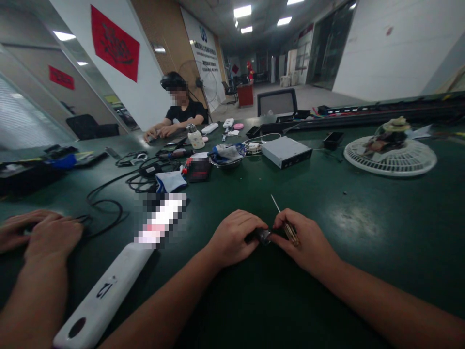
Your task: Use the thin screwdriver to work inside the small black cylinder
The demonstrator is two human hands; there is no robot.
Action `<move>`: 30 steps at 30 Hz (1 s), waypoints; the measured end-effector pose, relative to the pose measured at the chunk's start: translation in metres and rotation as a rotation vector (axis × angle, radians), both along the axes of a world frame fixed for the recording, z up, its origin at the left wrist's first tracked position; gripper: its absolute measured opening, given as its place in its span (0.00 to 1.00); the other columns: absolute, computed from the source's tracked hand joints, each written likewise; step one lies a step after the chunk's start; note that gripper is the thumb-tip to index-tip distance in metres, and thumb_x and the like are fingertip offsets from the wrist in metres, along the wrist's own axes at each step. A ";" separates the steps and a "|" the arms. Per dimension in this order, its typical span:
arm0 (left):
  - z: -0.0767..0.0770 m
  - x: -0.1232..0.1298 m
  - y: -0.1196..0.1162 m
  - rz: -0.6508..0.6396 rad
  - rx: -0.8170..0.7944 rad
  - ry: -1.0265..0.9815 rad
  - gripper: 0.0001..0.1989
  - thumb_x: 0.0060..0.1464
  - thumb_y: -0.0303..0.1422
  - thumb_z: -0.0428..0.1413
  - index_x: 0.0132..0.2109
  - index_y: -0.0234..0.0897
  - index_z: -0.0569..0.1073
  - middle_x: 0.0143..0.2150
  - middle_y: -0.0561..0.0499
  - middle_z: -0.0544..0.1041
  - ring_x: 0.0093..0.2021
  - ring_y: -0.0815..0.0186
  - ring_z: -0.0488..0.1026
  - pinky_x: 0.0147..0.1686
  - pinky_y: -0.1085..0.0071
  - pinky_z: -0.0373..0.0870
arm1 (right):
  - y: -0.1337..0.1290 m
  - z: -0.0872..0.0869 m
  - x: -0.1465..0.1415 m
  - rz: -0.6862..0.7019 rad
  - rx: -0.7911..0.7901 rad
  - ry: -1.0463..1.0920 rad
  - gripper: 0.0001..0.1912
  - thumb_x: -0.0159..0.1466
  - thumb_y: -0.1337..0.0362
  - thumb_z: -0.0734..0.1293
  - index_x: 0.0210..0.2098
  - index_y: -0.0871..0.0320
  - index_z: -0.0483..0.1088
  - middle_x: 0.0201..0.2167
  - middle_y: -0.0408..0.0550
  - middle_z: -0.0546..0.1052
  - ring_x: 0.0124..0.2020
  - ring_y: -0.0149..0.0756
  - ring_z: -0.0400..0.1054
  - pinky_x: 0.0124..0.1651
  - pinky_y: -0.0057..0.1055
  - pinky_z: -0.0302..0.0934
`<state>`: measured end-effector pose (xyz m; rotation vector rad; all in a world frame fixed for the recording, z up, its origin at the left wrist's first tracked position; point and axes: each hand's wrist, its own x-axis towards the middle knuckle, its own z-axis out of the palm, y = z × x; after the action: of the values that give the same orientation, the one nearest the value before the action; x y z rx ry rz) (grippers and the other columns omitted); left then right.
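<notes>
My left hand [234,237] is closed around a small dark, shiny part [264,236], which the fingers largely cover. Its exact kind is too small to make out. Against the palm of my right hand [308,240] lies a screwdriver [291,233] with an amber handle, its thin shaft pointing up and away to the left. The thumb and fingers of that hand are closed, and its fingertips reach to the small part as well. Both hands meet low over the dark green table [290,300].
At the left are another person's hands [54,235] near a black cable [105,228]. A long white device [105,291] lies beside my left forearm. Farther back are a grey disc drive [286,151], a white fan grille [390,155], a cloth-filled bowl [227,155] and a seated person [185,111].
</notes>
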<state>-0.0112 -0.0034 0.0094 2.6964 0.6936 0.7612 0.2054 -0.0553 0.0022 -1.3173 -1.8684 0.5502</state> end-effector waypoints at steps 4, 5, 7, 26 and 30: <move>-0.003 -0.004 0.003 0.146 -0.002 -0.028 0.13 0.52 0.25 0.60 0.45 0.40 0.72 0.42 0.49 0.79 0.44 0.59 0.76 0.46 0.60 0.71 | -0.001 0.000 0.000 0.020 0.015 0.078 0.06 0.69 0.62 0.67 0.44 0.53 0.73 0.39 0.48 0.79 0.40 0.41 0.73 0.43 0.37 0.66; -0.004 -0.006 0.005 0.188 -0.001 -0.036 0.13 0.51 0.25 0.61 0.44 0.40 0.72 0.42 0.49 0.79 0.43 0.58 0.76 0.45 0.60 0.71 | -0.002 0.000 0.001 0.046 0.039 0.112 0.09 0.70 0.61 0.65 0.48 0.53 0.73 0.40 0.49 0.79 0.41 0.41 0.73 0.44 0.38 0.66; -0.006 -0.009 0.008 0.270 -0.001 -0.052 0.13 0.50 0.24 0.61 0.43 0.40 0.71 0.40 0.49 0.78 0.41 0.59 0.75 0.43 0.61 0.71 | -0.004 0.002 0.004 0.130 0.108 0.173 0.13 0.72 0.61 0.62 0.54 0.52 0.73 0.41 0.50 0.78 0.42 0.41 0.73 0.43 0.38 0.66; -0.007 -0.010 0.012 0.250 0.029 -0.115 0.12 0.49 0.22 0.62 0.39 0.40 0.71 0.38 0.51 0.79 0.41 0.60 0.75 0.44 0.62 0.69 | -0.009 0.008 -0.002 0.337 0.182 0.114 0.12 0.70 0.68 0.64 0.48 0.53 0.78 0.41 0.49 0.80 0.42 0.38 0.74 0.44 0.36 0.70; -0.004 -0.008 0.011 0.211 0.090 -0.086 0.12 0.50 0.20 0.59 0.39 0.40 0.73 0.39 0.52 0.80 0.43 0.60 0.76 0.48 0.61 0.68 | -0.010 0.009 -0.001 0.325 0.183 0.095 0.10 0.70 0.67 0.63 0.41 0.56 0.78 0.36 0.49 0.80 0.38 0.38 0.74 0.42 0.36 0.68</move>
<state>-0.0197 0.0074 0.0054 2.6790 0.9548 0.9749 0.2043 -0.0652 0.0114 -0.8602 -2.0129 0.5805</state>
